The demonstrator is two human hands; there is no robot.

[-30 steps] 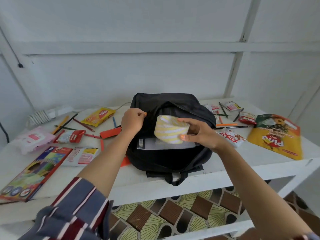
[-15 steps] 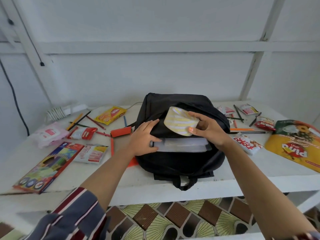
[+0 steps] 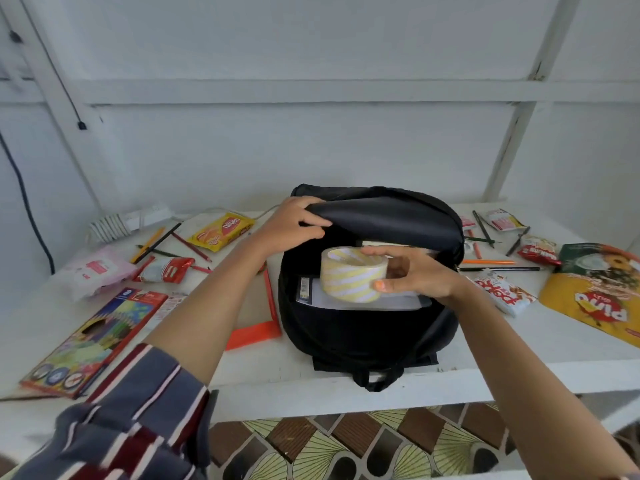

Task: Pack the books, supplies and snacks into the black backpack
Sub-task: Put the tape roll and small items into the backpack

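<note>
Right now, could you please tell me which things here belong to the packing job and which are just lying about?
Job: backpack, held open by the left hand; tape roll in the right hand; pencil box; loose pencils; yellow snack bag; red snack packet.
Lying about: power strip; black cable on the wall.

White table (image 3: pixel 502 344), black cable (image 3: pixel 27 202) (against white wall (image 3: pixel 311 150)), patterned floor (image 3: pixel 311 445)

Plain room in a home, white board wall (image 3: pixel 311 150), white wooden table (image 3: pixel 249 370), patterned floor tiles (image 3: pixel 311 448)
</note>
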